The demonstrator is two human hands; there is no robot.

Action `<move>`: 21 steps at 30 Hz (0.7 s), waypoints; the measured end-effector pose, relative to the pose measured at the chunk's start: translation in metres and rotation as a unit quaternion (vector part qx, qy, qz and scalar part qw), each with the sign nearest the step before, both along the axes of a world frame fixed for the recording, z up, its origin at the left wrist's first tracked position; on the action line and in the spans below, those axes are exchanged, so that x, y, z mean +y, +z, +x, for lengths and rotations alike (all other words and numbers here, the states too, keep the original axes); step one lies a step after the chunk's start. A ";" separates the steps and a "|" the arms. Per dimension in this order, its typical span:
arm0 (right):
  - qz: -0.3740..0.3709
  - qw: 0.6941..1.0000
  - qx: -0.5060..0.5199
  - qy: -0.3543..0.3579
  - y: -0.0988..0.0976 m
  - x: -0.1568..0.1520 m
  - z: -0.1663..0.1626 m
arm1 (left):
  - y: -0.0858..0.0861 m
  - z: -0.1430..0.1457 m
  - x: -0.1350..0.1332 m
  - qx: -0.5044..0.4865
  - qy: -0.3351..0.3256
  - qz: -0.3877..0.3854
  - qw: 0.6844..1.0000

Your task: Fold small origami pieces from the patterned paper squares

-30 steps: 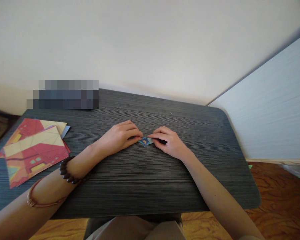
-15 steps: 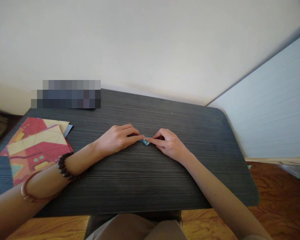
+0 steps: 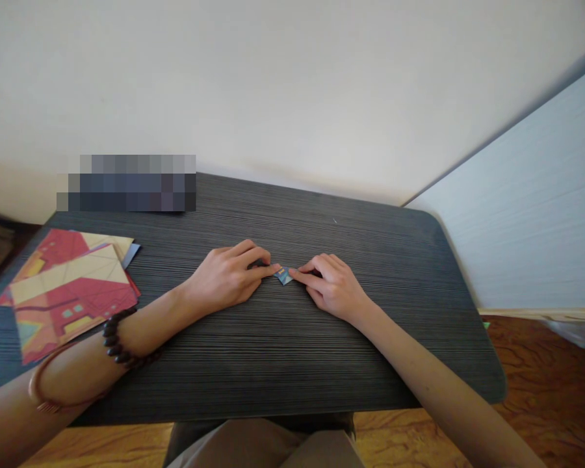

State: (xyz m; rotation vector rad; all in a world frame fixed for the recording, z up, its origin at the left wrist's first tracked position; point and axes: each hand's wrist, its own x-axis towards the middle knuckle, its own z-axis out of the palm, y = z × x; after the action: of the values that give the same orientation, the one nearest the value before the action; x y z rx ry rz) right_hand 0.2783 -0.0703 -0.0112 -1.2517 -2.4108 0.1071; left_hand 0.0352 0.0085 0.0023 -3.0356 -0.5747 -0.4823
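A small folded piece of blue patterned paper [image 3: 285, 277] lies on the dark table in front of me, one corner pointing toward me. My left hand [image 3: 231, 273] holds its left corner, the index fingertip pressed on the paper and the other fingers curled. From the other side, my right hand [image 3: 335, 285] grips the right corner with bent, closed fingers. The thumbs are partly hidden. Between the fingertips a bit of the paper's top face shows.
Red and cream patterned paper sheets [image 3: 73, 292] lie stacked on the left of the table [image 3: 253, 370], near my left forearm. A blurred-out object [image 3: 131, 188] stands at the back left. A wall rises behind, and a pale panel [image 3: 526, 208] borders the right.
My fingertips have moved slightly apart, so more of the folded paper's blue top shows between them. My left forearm has shifted a little to the left and down.
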 end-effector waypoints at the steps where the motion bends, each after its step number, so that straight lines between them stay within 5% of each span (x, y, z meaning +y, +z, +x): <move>1: -0.001 1.000 0.007 -0.005 -0.001 -0.001 0.000 | 0.001 0.001 -0.002 -0.004 0.012 -0.012 1.000; 7: -0.025 0.996 0.066 -0.048 0.001 -0.003 -0.006 | 0.001 0.018 -0.011 -0.065 0.113 -0.063 0.989; 14: -0.078 0.972 0.156 -0.157 0.004 0.011 -0.014 | -0.001 0.029 -0.012 -0.044 0.149 -0.120 0.981; 21: -0.091 0.974 0.163 -0.131 0.006 0.014 -0.012 | -0.003 0.036 -0.005 -0.044 0.147 -0.167 0.974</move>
State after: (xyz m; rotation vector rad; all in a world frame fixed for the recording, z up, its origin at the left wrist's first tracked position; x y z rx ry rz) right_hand 0.2667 -0.0562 -0.0056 -1.4907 -1.9753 0.4288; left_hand 0.0715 0.0038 -0.0010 -3.1565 -1.2004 -0.5567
